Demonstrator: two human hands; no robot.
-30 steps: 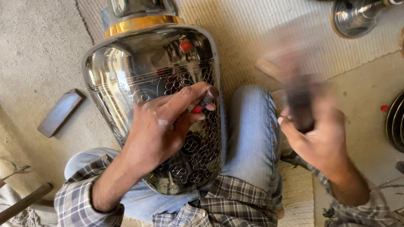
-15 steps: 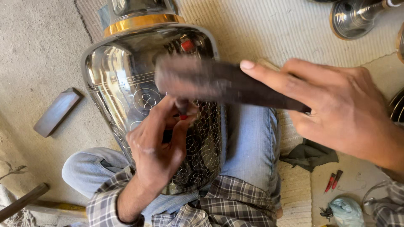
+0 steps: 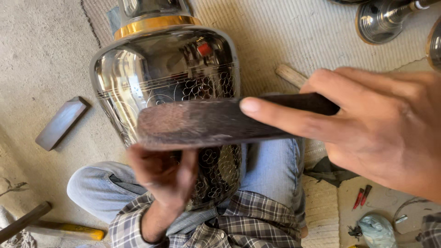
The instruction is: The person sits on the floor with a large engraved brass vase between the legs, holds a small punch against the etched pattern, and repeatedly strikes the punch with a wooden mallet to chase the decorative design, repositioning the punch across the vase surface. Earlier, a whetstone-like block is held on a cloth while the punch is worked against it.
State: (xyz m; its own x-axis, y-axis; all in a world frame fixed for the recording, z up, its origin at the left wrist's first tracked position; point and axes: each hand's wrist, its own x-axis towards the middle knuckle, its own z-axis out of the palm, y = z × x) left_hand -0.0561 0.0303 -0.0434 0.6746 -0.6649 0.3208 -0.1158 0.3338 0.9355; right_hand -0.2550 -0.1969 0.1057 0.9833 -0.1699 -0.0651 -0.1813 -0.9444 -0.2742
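A grey slab (image 3: 61, 122) lies on the concrete to my left, a yellow-handled tool (image 3: 69, 231) by my knee; red pens (image 3: 361, 197) and a shiny stand (image 3: 383, 20) sit right.

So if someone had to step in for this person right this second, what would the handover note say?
Right hand: raised close to the camera, gripping a dark flat-headed mallet, index finger stretched along its head.
Left hand: blurred, low against the metal vase; whether it grips a tool cannot be told.
The vase lies across the lap, gold band pointing away.
Done: line bands and a floral pattern are engraved around the middle and lower body.
Left: the upper shoulder looks plain and polished.
Nearby: a flat grey block and a yellow-handled tool on the floor.
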